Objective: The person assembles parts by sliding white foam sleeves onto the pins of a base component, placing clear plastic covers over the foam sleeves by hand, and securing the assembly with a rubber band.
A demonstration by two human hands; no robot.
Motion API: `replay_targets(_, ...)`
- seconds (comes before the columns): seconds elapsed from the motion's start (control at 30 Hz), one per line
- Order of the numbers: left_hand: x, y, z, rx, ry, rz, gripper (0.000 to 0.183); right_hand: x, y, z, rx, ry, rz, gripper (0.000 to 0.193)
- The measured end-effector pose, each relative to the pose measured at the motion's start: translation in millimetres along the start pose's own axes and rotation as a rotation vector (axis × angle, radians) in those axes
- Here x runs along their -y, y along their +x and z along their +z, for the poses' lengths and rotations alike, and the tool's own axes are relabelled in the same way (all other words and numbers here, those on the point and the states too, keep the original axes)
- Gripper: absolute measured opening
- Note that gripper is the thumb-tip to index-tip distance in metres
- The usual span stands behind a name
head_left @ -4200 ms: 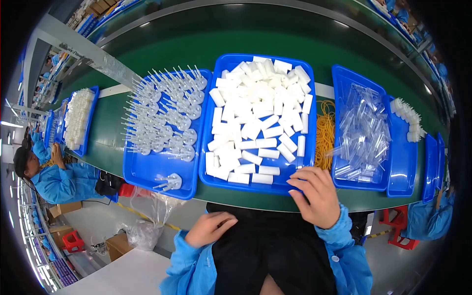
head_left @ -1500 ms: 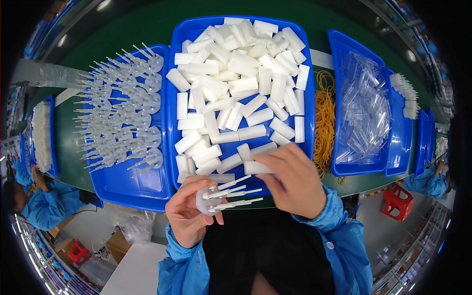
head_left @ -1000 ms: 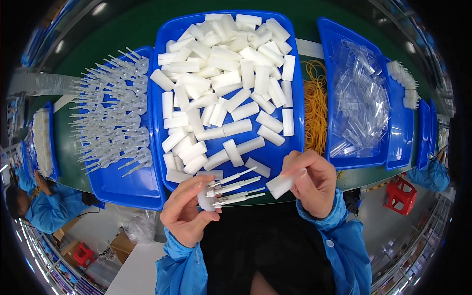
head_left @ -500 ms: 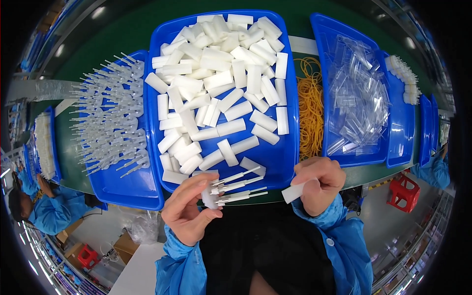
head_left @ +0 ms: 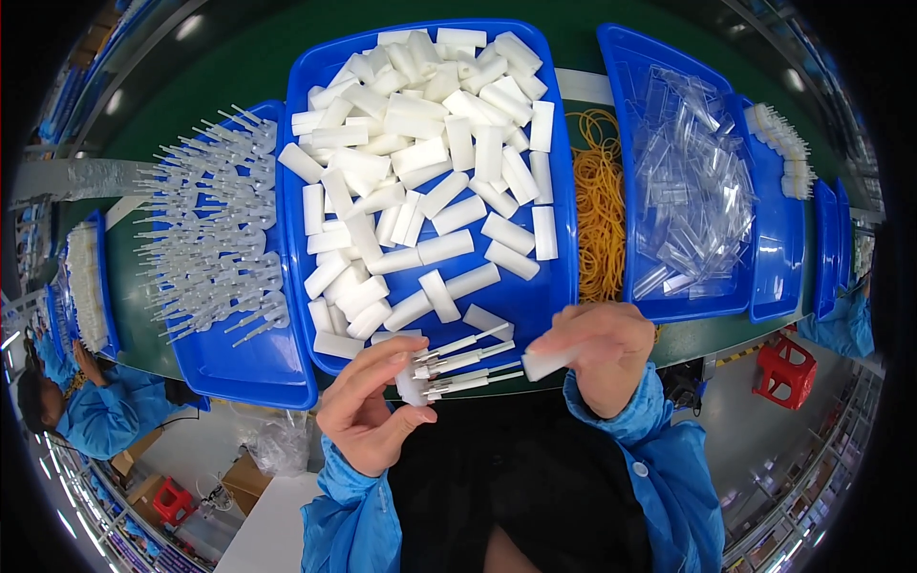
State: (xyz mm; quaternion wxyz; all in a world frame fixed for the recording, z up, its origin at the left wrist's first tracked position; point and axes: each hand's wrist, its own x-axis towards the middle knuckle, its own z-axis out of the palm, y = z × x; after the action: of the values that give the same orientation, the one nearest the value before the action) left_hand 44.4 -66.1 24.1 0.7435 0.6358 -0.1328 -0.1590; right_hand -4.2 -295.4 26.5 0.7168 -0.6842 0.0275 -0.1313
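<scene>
Head view: left hand [head_left: 365, 409] grips pronged translucent plastic base [head_left: 411, 382], right hand [head_left: 606, 357] white foam cylinder [head_left: 546, 362]. Apparent pairing calls for alignment.

Green table [head_left: 131, 310] set with a row of blue trays
Carries a large central tray [head_left: 525, 286], with a left tray [head_left: 239, 363] just beside. Holds a bundle of yellow loops [head_left: 599, 224] between the central tray and a right tray [head_left: 693, 307]. Supports a narrower tray [head_left: 776, 272] close against the right tray, two far-right trays [head_left: 824, 258] beyond, and a far-left tray [head_left: 109, 286] near the left end. Shows a pale strip [head_left: 585, 86] behind the loops.
</scene>
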Motion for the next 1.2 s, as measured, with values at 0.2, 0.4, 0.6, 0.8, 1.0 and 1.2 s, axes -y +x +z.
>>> replay_targets(0.2,2,0,-1,0.018,0.067,0.057,0.052,-3,4,8,0.084,0.125,-0.051,0.016)
replay_targets(0.4,3,-1,0,-0.059,0.029,0.036,0.054,5,5,7,0.134,0.015,0.02,0.02)
replay_targets(0.6,1,-1,2,-0.055,0.031,-0.004,0.051,0,6,1,0.158,-0.085,-0.082,0.022)
replay_targets(0.8,4,1,2,-0.02,0.069,0.09,0.044,0,6,8,0.16,-0.049,-0.037,0.017)
replay_targets(1.0,2,1,7,-0.021,0.065,0.035,0.039,2,5,12,0.139,-0.14,-0.006,0.019)
replay_targets(1.2,1,2,10,-0.002,0.019,0.038,0.039,-4,-5,18,-0.107,0.082,0.003,0.013)
